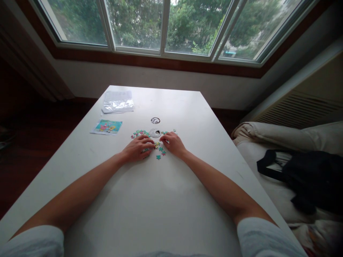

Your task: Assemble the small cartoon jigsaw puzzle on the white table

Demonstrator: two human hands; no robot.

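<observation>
Small teal and multicoloured puzzle pieces lie scattered on the white table. My left hand rests palm down among them, its fingers curled and pinching a small piece by its tips. My right hand rests opposite, its fingers bent and pinched towards the same spot. A few loose pieces lie between and just in front of both hands. What the right fingertips hold is too small to make out.
A round white lid lies just beyond the hands, by a round cable hole. A cartoon picture card and a clear plastic bag lie at the far left. A black bag rests on a pale sofa to the right.
</observation>
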